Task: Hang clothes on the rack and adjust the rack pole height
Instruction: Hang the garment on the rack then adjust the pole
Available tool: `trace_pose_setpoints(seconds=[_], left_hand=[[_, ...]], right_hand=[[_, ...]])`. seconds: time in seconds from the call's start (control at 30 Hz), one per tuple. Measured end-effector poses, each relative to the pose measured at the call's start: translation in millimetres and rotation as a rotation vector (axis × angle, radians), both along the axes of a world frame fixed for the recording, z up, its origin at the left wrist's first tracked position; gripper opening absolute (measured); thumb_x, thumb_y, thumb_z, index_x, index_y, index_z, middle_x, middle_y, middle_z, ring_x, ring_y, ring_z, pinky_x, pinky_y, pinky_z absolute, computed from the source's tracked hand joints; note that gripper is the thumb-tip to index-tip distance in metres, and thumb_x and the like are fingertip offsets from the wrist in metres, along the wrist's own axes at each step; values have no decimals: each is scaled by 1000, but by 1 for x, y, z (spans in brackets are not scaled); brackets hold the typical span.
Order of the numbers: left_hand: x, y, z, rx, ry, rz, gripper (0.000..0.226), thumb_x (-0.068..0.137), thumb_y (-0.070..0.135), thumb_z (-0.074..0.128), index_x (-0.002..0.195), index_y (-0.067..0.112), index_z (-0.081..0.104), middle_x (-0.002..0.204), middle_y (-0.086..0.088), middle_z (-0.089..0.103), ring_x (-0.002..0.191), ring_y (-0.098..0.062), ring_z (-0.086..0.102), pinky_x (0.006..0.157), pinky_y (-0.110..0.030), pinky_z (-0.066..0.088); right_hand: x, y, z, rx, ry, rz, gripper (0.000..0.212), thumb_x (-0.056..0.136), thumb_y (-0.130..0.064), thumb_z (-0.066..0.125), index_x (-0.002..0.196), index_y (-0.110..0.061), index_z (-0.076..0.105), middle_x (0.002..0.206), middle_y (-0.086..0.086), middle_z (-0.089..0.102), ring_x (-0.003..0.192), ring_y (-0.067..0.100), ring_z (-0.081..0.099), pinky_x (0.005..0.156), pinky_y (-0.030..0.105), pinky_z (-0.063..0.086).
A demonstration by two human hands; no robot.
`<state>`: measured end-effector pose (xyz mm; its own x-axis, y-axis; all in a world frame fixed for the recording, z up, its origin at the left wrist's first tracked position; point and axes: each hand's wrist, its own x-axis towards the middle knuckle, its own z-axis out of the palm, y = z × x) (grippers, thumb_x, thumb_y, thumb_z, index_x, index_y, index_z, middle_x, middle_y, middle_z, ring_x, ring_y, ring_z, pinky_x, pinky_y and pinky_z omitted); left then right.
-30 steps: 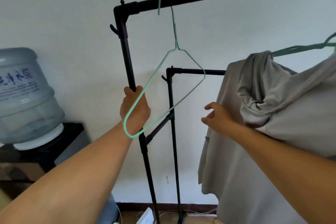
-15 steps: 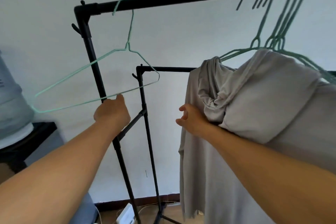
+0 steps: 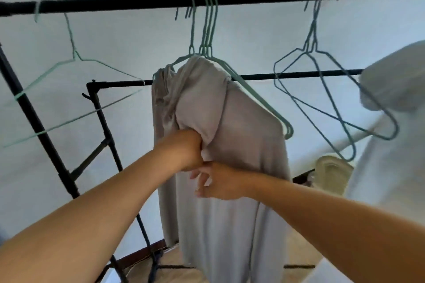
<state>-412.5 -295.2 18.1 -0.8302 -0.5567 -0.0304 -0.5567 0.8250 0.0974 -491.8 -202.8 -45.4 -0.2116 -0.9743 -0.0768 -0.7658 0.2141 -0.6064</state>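
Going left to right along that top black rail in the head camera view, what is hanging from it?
Empty light green hanger → bunch of green hangers carrying the grey garment → empty darker hangers → pale garment at the right edge.

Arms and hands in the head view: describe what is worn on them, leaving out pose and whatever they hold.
Both forearms are bare as far as the frame shows: no sleeve, cuff or glove. The left hand and right hand carry no visible watch, bracelet or ring, though motion blur could hide something small. No markings show.

Plain pale wall point(image 3: 253, 37), dark skirting board point(image 3: 140, 254), tan floor point(image 3: 174, 273)
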Motion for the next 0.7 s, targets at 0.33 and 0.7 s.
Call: trace_pose_setpoints(seconds=[0.33,0.7], left_hand=[[-122,193,20,319,38,-313,10,78,9,63,75,9,73,83,-10,75,78,-19,72,71,-32,60],[-266,400,2,840,-38,-658,15,84,24,68,75,13,73,68,-4,73,65,-17,72,54,-21,53]], right_hand=[[-100,203,15,152,202,-215,37,94,-27,52,125,-9,57,130,6,56,117,22,50,91,18,34],[-239,457,-2,293,-559,-523,33,96,-11,42,124,-3,57,129,22,60,113,35,60,84,37,51]])
